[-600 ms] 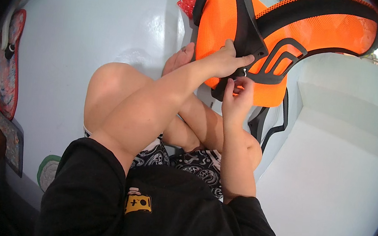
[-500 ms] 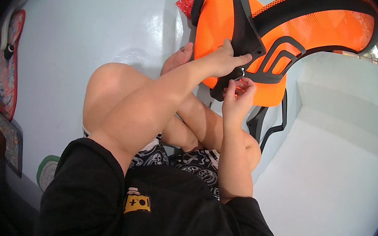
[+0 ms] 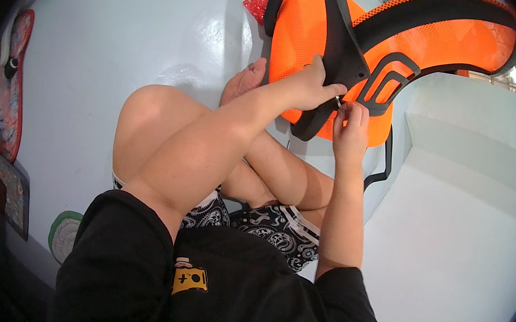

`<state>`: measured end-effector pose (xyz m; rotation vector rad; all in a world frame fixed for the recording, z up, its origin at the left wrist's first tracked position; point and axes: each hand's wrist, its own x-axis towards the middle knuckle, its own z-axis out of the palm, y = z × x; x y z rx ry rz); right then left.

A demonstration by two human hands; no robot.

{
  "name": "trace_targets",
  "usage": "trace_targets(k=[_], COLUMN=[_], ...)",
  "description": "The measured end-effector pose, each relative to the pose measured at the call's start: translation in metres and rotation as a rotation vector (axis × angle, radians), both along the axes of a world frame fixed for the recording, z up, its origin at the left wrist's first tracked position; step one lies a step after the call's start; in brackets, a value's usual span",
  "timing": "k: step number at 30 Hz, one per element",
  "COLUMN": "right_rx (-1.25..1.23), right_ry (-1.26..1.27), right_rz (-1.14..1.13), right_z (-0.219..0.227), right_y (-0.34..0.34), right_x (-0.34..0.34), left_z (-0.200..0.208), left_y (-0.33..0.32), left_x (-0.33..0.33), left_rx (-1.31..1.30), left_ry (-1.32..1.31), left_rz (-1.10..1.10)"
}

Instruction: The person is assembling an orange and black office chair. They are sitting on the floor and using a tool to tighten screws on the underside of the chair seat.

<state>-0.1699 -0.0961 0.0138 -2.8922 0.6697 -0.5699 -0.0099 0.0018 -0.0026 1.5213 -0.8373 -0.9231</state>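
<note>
An orange mesh chair part (image 3: 298, 34) with a thick black plastic frame bar (image 3: 339, 29) lies in front of me. My left hand (image 3: 318, 89) is wrapped over the lower part of this bar, its thumb stretched across toward the right. Just beside that thumb, my right hand (image 3: 352, 120) pinches a small silvery metal piece (image 3: 338, 100) against the bar's right side. Its exact kind is too small to make out, and the fingers partly cover it. A curved orange mesh backrest (image 3: 456, 40) with a black slotted support (image 3: 390, 80) lies behind my right hand.
A black bent frame piece (image 3: 387, 161) stands right of my right forearm. Red plastic wrapping (image 3: 257, 6) lies at the far side. My crossed legs (image 3: 162, 121) rest on the pale floor (image 3: 88, 113). A white box-like surface (image 3: 450, 229) is at right, a red-edged patterned mat (image 3: 9, 100) at left.
My right hand has moved right and slightly up, its fingers now closer together round the metal piece. The chair part and my left hand have shifted slightly right.
</note>
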Motion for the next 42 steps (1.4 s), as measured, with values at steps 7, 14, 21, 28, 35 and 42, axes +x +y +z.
trace_targets(k=[7, 14, 21, 28, 35, 42], right_rx=[0.362, 1.042, 1.547, 1.239, 1.097, 1.070], right_ry=[0.062, -0.203, -0.601, -0.835, -0.817, -0.781], right_rz=[-0.186, -0.437, -0.572, -0.564, -0.477, -0.406], right_z=[0.007, 0.011, 0.008, 0.007, 0.000, -0.007], right_y=[0.000, 0.009, 0.001, 0.021, 0.032, 0.034], right_x=[0.011, 0.010, 0.019, 0.027, 0.047, 0.040], left_z=[-0.008, -0.014, -0.009, -0.010, -0.014, -0.015], left_y=[-0.010, -0.016, -0.020, -0.020, -0.021, -0.019], left_x=[0.003, 0.005, -0.002, -0.005, -0.007, -0.008], left_rx=[0.048, -0.138, -0.405, -0.430, -0.478, -0.470], left_ry=[0.017, 0.445, 0.361, 0.420, 0.457, 0.393], left_rz=[-0.006, 0.186, 0.366, 0.264, 0.287, 0.317])
